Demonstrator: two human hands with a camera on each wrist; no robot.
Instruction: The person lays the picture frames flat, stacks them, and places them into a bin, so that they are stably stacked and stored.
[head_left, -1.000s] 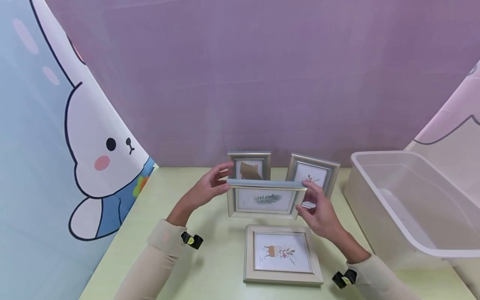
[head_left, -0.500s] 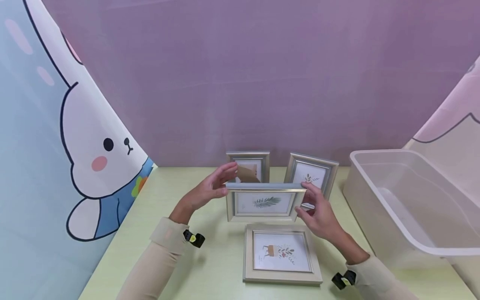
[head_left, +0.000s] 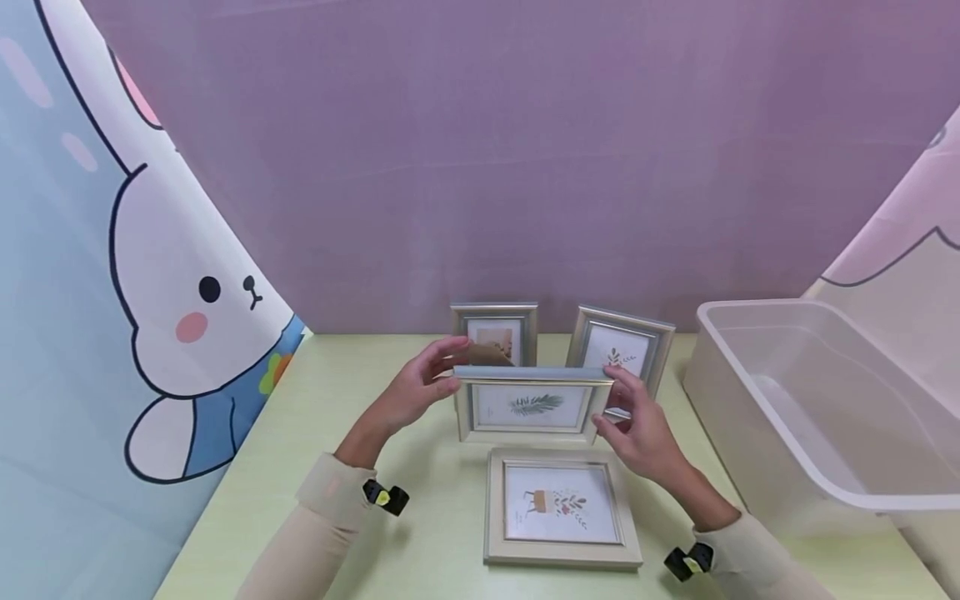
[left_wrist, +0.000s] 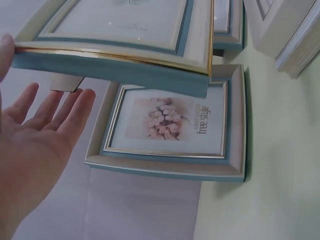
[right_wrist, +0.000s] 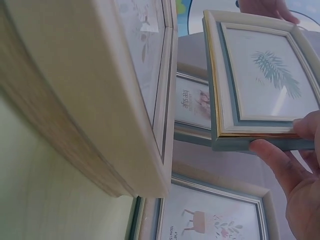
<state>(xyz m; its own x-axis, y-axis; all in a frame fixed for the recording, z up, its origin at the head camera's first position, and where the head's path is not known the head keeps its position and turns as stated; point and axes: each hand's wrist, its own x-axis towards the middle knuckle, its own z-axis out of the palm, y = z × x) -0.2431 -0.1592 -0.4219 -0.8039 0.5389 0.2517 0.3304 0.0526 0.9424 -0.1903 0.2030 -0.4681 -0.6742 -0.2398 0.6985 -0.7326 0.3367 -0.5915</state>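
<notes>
A picture frame (head_left: 536,406) with a green feather-like leaf print is held up over the table, its front turned towards me. My right hand (head_left: 647,429) grips its right edge between thumb and fingers. At the opposite edge is my left hand (head_left: 412,390), thumb at the frame's side. Its fingers, fairly straight in the left wrist view, reach behind the frame, fingertips at the brown support leg (head_left: 489,354). Behind stands a frame with a pink flower picture (left_wrist: 160,120). In front of me a cream frame (head_left: 498,546) with an animal-and-plant print lies face up.
Another frame (head_left: 622,343) with a plant print stands tilted at the back right. A large whitish plastic bin (head_left: 723,408) stands on the right of the pale green table (head_left: 330,367). A purple cloth (head_left: 525,167) hangs behind, with a rabbit-print cloth (head_left: 202,308) on the left.
The left fingers have moved down slightly, and the brown support leg behind the leaf frame has swung lower with them. The right hand keeps its grip; the leaf frame has shifted slightly down.
</notes>
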